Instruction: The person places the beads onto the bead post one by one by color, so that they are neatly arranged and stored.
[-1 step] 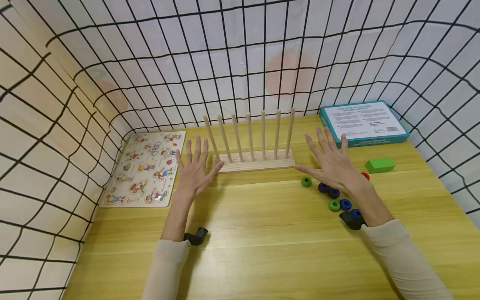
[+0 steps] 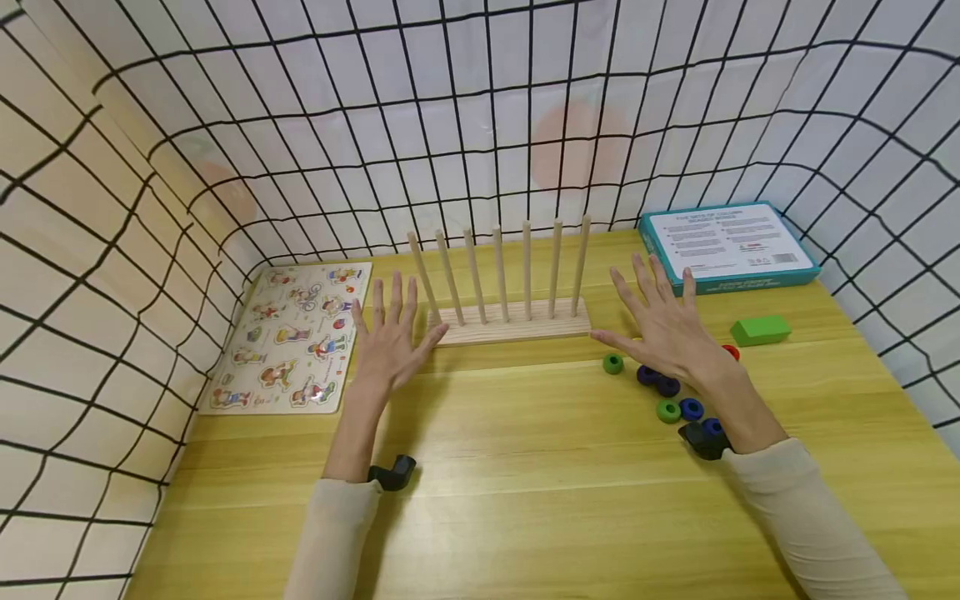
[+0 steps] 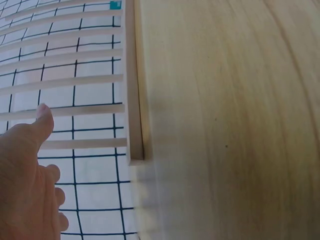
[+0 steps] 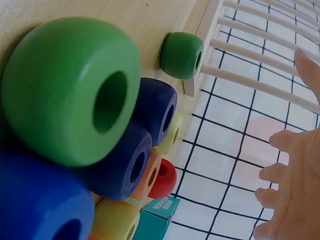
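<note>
A wooden rack [image 2: 513, 329] with several upright bare pegs stands at the back middle of the table. My left hand [image 2: 386, 350] hovers at its left end, fingers spread, holding nothing; in the left wrist view the thumb stands apart from the rack's base [image 3: 133, 100]. To the right of the rack my right hand [image 2: 667, 333] is raised with spread fingers, also holding nothing. Below it lie several round beads with holes: a green bead [image 4: 182, 55] near the rack's end, dark blue, blue, orange, yellow and a red bead [image 4: 163, 179]. The hand and wrist hide some of them from the head view.
A picture puzzle board [image 2: 288, 342] lies at the left. On the right are a teal box [image 2: 731, 242] with a white label and a green block [image 2: 761, 331]. Black netting [image 2: 450, 125] over white sheeting surrounds the table's back and sides.
</note>
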A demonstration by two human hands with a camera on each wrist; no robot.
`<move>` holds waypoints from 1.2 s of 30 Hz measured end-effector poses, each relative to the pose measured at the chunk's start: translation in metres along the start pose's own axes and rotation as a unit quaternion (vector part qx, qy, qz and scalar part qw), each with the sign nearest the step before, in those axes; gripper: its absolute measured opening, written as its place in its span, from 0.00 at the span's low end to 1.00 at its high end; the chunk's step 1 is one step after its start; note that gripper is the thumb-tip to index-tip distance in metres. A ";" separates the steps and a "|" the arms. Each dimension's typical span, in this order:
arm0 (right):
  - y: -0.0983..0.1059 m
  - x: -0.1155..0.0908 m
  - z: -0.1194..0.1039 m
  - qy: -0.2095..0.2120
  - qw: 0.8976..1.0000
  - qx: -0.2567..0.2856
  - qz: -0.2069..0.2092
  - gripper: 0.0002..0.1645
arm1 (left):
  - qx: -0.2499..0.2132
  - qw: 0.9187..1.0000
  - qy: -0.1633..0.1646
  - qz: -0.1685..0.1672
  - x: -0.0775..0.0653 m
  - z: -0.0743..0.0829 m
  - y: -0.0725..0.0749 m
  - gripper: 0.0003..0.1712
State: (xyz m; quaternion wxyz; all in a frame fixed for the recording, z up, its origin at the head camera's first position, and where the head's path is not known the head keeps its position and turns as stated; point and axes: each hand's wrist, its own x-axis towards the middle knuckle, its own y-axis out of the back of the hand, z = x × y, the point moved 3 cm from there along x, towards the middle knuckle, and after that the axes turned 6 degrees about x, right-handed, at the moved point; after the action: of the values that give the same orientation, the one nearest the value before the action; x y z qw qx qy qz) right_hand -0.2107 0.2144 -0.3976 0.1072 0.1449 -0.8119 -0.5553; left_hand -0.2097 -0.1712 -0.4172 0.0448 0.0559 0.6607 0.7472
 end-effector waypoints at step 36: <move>0.010 0.000 0.015 -0.004 0.998 0.052 -0.042 0.61 | -0.162 0.981 -0.051 -0.097 0.017 -0.026 -0.011 0.57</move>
State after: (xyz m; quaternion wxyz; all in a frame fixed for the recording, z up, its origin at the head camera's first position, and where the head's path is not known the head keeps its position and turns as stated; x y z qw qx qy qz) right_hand -0.2173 0.2310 -0.3937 0.0731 0.1818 -0.8331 -0.5173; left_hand -0.2309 -0.1933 -0.4312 0.1591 0.0220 0.5300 0.8326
